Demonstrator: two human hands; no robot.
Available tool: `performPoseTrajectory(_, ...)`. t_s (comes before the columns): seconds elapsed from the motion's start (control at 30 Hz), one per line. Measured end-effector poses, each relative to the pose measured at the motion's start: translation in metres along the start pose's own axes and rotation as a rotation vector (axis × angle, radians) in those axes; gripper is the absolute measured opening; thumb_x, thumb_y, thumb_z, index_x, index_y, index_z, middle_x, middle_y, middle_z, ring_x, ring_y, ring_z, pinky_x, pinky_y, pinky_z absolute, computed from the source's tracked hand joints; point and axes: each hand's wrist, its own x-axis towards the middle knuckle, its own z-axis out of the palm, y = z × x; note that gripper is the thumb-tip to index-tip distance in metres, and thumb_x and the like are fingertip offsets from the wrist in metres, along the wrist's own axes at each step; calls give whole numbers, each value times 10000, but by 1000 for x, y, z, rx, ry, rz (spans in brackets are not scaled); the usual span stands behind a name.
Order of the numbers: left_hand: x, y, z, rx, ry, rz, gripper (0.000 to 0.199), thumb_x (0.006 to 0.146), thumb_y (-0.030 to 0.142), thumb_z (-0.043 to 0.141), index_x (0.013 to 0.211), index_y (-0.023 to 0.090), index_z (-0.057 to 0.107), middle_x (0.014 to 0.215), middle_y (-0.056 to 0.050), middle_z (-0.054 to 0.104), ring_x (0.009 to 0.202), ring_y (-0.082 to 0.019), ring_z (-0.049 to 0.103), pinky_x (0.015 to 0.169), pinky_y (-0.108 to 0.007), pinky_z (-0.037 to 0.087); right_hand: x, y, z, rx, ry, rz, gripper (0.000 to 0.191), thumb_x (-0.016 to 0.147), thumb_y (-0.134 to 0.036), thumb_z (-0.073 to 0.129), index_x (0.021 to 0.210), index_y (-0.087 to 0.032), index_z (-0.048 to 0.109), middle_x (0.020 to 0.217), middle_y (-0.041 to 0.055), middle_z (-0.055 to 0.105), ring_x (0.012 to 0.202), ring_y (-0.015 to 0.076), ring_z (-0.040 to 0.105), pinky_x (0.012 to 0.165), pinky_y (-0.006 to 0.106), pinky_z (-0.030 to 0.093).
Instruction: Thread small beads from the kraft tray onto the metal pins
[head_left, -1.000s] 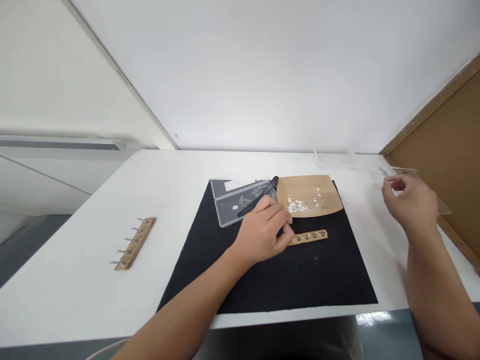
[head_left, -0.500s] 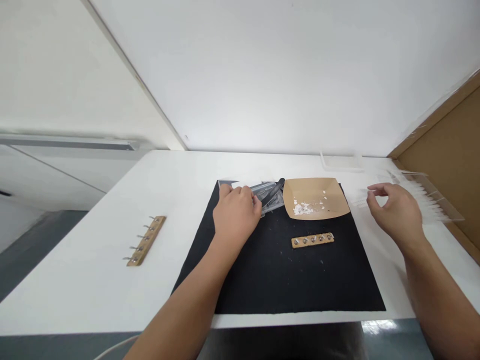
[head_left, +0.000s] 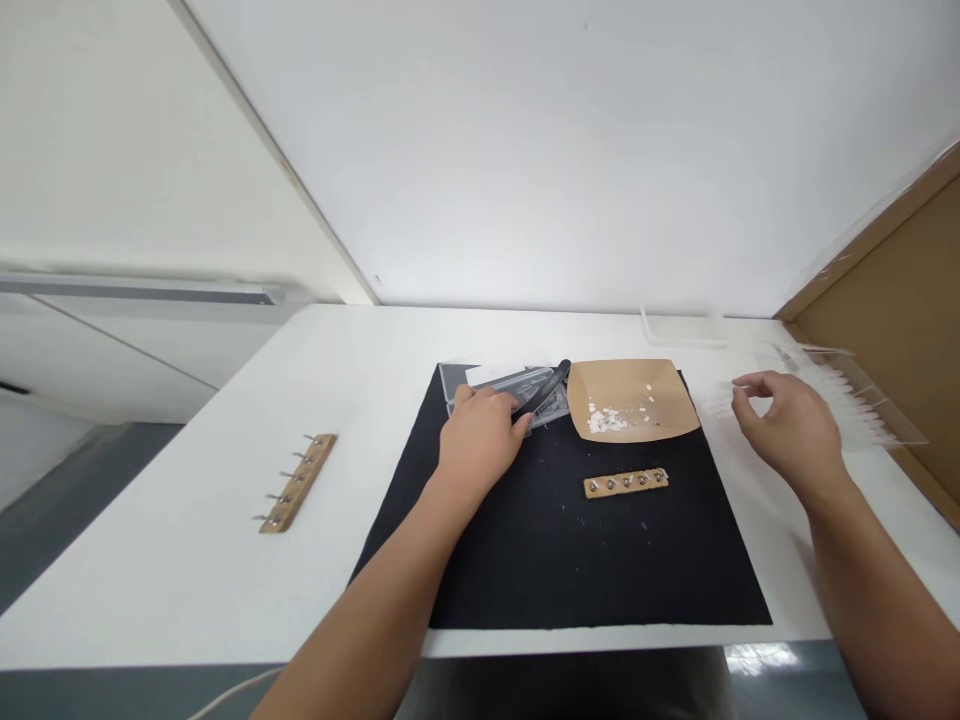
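Observation:
My left hand point(head_left: 482, 432) lies over the near edge of a clear plastic case point(head_left: 555, 403) holding small clear pieces. Its fingers curl away from me, with the tips hidden and the thumb apart. A curved black tool handle point(head_left: 546, 388) lies across the case and reaches in between this thumb and index finger; whether I grip it is hidden. To the right, my right hand point(head_left: 795, 425) is raised in a pinch, thumb and index fingertips nearly together. Anything between them is too faint to name. Close beside it is a clear rack point(head_left: 855, 395) with rows of thin translucent pieces.
On a black mat point(head_left: 525, 560) sit a brown paper tray point(head_left: 667, 405) with white flakes and a small wooden strip point(head_left: 626, 484) with metal fittings. A wooden strip with metal hooks point(head_left: 296, 485) lies left. A cardboard panel point(head_left: 900, 330) borders the right side.
My left hand has shifted slightly right and toward me, uncovering the case's left corner. My right hand keeps its pinch almost in place. The black handle and wooden strips have not visibly moved.

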Motion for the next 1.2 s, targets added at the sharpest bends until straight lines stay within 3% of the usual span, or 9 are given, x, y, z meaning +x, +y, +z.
performPoseTrajectory(0.13,1,-4,2,-26,2,2,225,960,336,624,852,204,771,891,-132,719,1007,-336,575,793,-425,558,-3,-3,3,11,-22,-8,238,924,-418,582,1067,-276,709,1087,77,758,1051,332,672,827,454,503)
performPoseTrajectory(0.4,3,-1,-5,-5,-70,-46,162,946,301,658,937,188,774,987,-147,742,1065,-359,580,843,-466,570,-4,-7,6,23,-55,-11,235,927,-422,583,1058,-278,714,1073,65,759,1017,306,681,812,429,498)
performPoseTrajectory(0.67,7,2,-12,9,-109,-42,125,956,257,628,879,202,710,963,-125,759,1058,-346,594,800,-415,564,-5,-9,6,23,-67,-8,234,933,-432,582,1042,-277,719,1048,63,757,973,291,688,756,398,483)
performPoseTrajectory(0.9,9,-2,-8,-106,65,31,117,982,274,610,922,201,678,945,-121,750,1011,-329,577,777,-417,545,-6,-10,5,30,-51,-7,230,931,-419,585,1058,-283,722,1053,55,758,987,289,694,771,402,492)
performPoseTrajectory(1.03,9,0,-11,-161,104,31,117,1002,293,608,975,202,677,954,-98,756,1025,-332,575,779,-412,531,-6,-11,5,44,-38,-17,223,935,-410,587,1065,-288,721,1056,48,757,1000,287,701,796,409,506)
performPoseTrajectory(1.2,7,12,-12,-357,235,105,137,1021,313,617,1004,205,699,971,-77,760,984,-288,621,841,-419,537,-11,-26,1,151,-2,-130,236,967,-406,566,1101,-274,710,1088,60,756,952,269,702,794,404,533)
